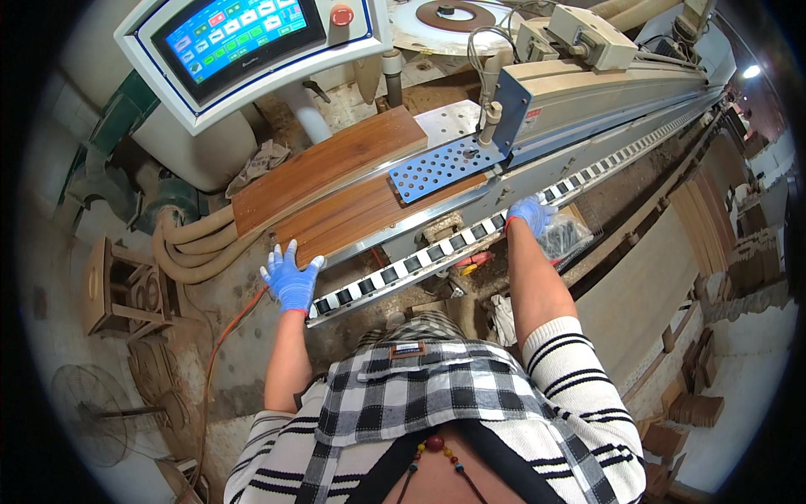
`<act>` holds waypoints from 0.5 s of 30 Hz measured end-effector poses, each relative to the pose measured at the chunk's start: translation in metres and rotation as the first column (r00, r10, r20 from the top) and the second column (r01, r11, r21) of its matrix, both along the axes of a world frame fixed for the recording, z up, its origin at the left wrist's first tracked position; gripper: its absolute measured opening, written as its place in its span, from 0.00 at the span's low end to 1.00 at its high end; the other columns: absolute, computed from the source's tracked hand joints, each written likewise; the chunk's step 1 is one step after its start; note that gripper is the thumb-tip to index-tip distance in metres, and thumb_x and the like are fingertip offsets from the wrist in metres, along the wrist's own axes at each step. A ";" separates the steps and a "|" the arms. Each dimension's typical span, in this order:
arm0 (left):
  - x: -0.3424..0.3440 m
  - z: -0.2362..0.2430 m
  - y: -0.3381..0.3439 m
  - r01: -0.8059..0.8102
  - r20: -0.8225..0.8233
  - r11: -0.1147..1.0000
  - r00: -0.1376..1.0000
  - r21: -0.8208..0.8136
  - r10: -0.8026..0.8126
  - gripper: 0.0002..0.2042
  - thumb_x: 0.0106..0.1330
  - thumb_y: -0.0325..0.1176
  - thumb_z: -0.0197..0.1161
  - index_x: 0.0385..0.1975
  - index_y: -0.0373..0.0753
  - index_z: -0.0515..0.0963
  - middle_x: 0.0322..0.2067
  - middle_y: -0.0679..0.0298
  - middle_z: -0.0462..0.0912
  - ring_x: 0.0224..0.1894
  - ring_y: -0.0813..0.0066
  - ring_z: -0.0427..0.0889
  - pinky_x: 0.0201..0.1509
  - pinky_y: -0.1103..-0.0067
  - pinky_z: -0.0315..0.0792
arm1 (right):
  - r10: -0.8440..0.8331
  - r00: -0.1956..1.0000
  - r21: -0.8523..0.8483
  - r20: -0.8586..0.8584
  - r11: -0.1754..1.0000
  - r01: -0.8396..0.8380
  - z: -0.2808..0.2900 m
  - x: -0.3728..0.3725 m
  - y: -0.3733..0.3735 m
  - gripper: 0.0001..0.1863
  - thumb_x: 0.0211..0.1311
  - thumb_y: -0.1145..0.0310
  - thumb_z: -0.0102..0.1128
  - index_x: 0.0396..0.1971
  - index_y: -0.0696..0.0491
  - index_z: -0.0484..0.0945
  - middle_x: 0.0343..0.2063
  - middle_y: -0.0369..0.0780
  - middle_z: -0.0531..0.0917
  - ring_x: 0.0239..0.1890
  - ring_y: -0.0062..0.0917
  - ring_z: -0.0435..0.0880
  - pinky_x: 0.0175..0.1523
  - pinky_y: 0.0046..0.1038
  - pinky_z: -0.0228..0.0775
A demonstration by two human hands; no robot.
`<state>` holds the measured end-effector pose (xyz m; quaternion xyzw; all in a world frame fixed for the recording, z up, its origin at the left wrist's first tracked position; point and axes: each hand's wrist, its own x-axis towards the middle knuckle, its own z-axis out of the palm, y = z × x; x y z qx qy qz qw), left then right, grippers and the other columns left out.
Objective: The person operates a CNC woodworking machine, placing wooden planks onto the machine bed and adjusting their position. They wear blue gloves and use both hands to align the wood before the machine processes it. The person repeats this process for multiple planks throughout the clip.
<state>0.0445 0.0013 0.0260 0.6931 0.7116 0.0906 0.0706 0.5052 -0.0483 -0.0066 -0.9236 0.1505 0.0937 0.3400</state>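
Both my hands wear blue gloves with pale fingertips. My left hand (291, 279) is open, its fingers spread against the near left end of a brown wood-grain board (369, 220). That board lies on the machine's bed and runs in under a blue perforated plate (445, 170). Farther right, my right hand (529, 215) is closed over the roller rail (411, 265), a long strip of white and black rollers along the machine's front. Its fingers are bent and partly hidden. A second brown board (332, 170) lies behind the first.
A control panel (243, 42) with a lit screen and a red knob (342, 14) stands at the upper left. Ribbed hoses (195, 252) bend beside the boards. An orange cable (222, 340) crosses the floor. Stacked panels (705, 218) and a clear plastic bag (564, 238) are at right.
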 end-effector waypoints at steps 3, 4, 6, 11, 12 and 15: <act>0.007 0.000 0.000 0.029 0.001 1.000 1.000 0.004 -0.029 0.38 0.52 0.62 0.65 0.62 0.49 0.68 0.66 0.50 0.61 0.70 0.57 0.54 0.73 0.55 0.36 | -0.004 1.000 0.002 0.002 1.000 0.004 0.000 -0.001 0.000 0.36 0.69 0.46 0.37 0.69 0.53 0.49 0.57 0.50 0.70 0.54 0.44 0.76 0.55 0.43 0.70; 0.010 0.001 0.001 0.036 0.003 0.999 0.999 -0.004 -0.036 0.39 0.52 0.62 0.64 0.62 0.49 0.68 0.66 0.49 0.61 0.70 0.57 0.54 0.73 0.55 0.35 | -0.003 1.000 0.005 0.000 1.000 0.003 0.000 0.000 -0.001 0.36 0.69 0.46 0.37 0.69 0.53 0.49 0.58 0.50 0.70 0.54 0.44 0.76 0.55 0.43 0.70; 0.019 0.001 -0.001 0.050 -0.030 0.998 0.998 0.038 -0.048 0.38 0.53 0.62 0.64 0.62 0.48 0.69 0.65 0.49 0.62 0.69 0.55 0.56 0.73 0.56 0.38 | 0.007 1.000 0.018 -0.017 1.000 -0.007 0.002 -0.002 -0.001 0.36 0.69 0.46 0.37 0.69 0.53 0.49 0.58 0.50 0.70 0.54 0.45 0.75 0.56 0.43 0.70; 0.058 -0.003 -0.001 0.099 -0.056 0.991 0.994 0.095 -0.094 0.37 0.53 0.63 0.62 0.61 0.47 0.70 0.64 0.46 0.63 0.68 0.52 0.58 0.72 0.56 0.39 | -0.009 1.000 0.004 -0.003 1.000 0.009 -0.006 0.002 0.000 0.37 0.69 0.46 0.38 0.70 0.52 0.48 0.58 0.50 0.70 0.55 0.45 0.75 0.56 0.43 0.70; 0.066 -0.004 -0.001 0.114 -0.061 0.988 0.992 0.101 -0.109 0.37 0.53 0.63 0.62 0.61 0.47 0.70 0.64 0.45 0.63 0.68 0.52 0.58 0.72 0.56 0.39 | -0.009 1.000 0.008 -0.007 1.000 0.009 -0.005 0.002 0.001 0.37 0.68 0.46 0.39 0.70 0.52 0.48 0.58 0.50 0.70 0.55 0.45 0.75 0.56 0.43 0.70; 0.088 -0.007 0.001 0.173 -0.065 0.970 0.984 0.168 -0.164 0.36 0.55 0.63 0.61 0.60 0.46 0.71 0.61 0.43 0.65 0.67 0.50 0.59 0.72 0.58 0.40 | 0.002 1.000 0.031 -0.024 1.000 -0.001 0.002 -0.001 0.000 0.37 0.68 0.45 0.38 0.70 0.52 0.49 0.60 0.51 0.68 0.56 0.46 0.74 0.58 0.44 0.68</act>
